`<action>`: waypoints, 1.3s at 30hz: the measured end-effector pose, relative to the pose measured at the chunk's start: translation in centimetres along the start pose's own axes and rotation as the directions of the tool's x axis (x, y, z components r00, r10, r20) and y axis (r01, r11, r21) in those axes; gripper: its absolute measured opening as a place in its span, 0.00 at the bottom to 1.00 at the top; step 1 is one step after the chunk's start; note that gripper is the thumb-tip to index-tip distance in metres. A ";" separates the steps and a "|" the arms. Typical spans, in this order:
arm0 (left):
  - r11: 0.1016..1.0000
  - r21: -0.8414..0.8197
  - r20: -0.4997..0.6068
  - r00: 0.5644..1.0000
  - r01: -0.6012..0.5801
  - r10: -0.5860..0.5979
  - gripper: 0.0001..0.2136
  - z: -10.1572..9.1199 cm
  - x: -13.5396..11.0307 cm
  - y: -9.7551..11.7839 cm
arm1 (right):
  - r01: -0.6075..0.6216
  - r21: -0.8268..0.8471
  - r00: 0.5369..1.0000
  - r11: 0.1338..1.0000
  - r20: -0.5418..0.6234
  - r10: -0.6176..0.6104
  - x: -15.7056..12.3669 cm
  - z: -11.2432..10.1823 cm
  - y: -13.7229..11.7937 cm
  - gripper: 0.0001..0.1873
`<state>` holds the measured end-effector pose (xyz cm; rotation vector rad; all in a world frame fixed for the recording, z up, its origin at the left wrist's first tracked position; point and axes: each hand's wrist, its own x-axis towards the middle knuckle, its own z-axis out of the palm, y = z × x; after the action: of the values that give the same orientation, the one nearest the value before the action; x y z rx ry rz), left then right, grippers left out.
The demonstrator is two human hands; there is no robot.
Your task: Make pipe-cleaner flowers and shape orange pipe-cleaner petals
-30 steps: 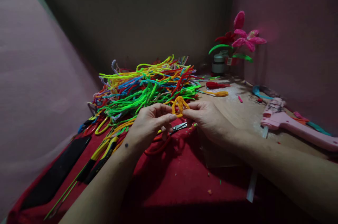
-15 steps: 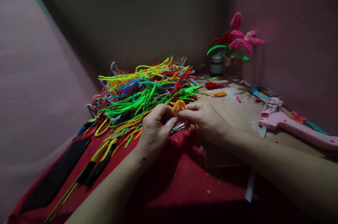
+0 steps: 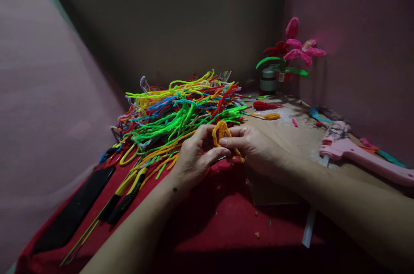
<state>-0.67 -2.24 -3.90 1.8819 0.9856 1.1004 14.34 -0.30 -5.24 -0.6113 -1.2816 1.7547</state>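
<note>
The orange fuzzy stem (image 3: 222, 124) is held up, bent into a loop, with the left hand (image 3: 198, 153) and the right hand (image 3: 257, 147) brought together and both pinched on it; how firmly cannot be told. Just beyond the hands, the pile of coloured stems (image 3: 181, 115) is heaped so near that a strand could be snagged by the left hand and dragged along. Off to the right of the hands, a pink glue gun (image 3: 343, 148) is laid, its glue stick (image 3: 309, 227) crossed in view by the right forearm (image 3: 323, 188); if the arm were lowered, the gun might be knocked askew. Between the hands, the loop could be twisted or pulled out of shape if the two pinches were drawn apart unevenly. Just below them, a sliver of metal (image 3: 221, 158) is mostly hidden, and skin might be nicked if a blade is there. On the near side of the hands, an orange scrap (image 3: 257, 235) is seen on the red cloth (image 3: 223, 222); such fluff could be picked up by a dropped stem.
</note>
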 end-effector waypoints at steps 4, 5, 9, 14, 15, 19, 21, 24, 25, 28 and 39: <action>0.975 0.218 0.012 0.999 -0.052 0.050 0.18 -0.3 -0.1 -0.4 | 0.042 -0.005 0.998 0.999 -0.046 -0.042 0.3 -0.2 0.3 0.05; 0.957 0.284 0.013 0.998 -0.067 0.066 0.18 -0.4 -0.1 -0.4 | 0.052 0.001 0.997 0.999 -0.063 -0.052 0.4 -0.3 0.4 0.06; 0.922 0.386 0.016 0.999 -0.033 0.029 0.19 -0.4 -0.1 -0.4 | 0.069 0.041 0.996 0.997 -0.063 -0.066 0.4 -0.3 0.6 0.05; 0.971 0.182 0.052 0.984 0.156 -0.168 0.20 0.0 -0.2 -0.2 | -0.016 0.153 0.998 0.988 -0.058 0.025 0.2 0.0 0.6 0.05; 0.968 0.159 0.052 0.978 0.193 -0.203 0.20 0.1 -0.2 -0.1 | -0.038 0.174 0.997 0.984 -0.052 0.048 0.2 0.0 0.6 0.06; 0.944 0.180 0.050 0.955 0.278 -0.291 0.20 0.4 -0.2 0.6 | -0.069 0.181 0.996 0.981 -0.041 0.078 0.4 -0.1 0.7 0.07; 0.938 0.140 0.076 0.941 0.318 -0.330 0.20 0.4 -0.2 1.0 | -0.057 0.166 0.997 0.985 -0.047 0.065 0.4 -0.2 0.8 0.08; 0.920 -0.017 0.158 0.909 0.393 -0.385 0.25 0.3 -0.2 1.3 | -0.030 0.169 0.997 0.985 -0.062 0.041 0.4 -0.3 1.0 0.09; 0.911 -0.055 0.184 0.901 0.408 -0.392 0.27 0.3 -0.2 1.3 | -0.025 0.170 0.997 0.985 -0.067 0.037 0.4 -0.2 1.1 0.09; 0.891 -0.118 0.254 0.880 0.439 -0.400 0.31 0.4 -0.3 1.3 | -0.028 0.162 0.996 0.986 -0.079 0.042 0.3 -0.1 1.3 0.10; 0.843 -0.151 0.361 0.823 0.516 -0.439 0.36 0.7 -0.3 1.1 | 0.004 0.071 0.987 0.997 -0.161 0.007 0.3 -0.2 0.9 0.13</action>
<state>0.11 -3.13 -3.29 1.4341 1.0130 0.5648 14.09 -0.04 -6.10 -0.6990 -1.1031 1.7075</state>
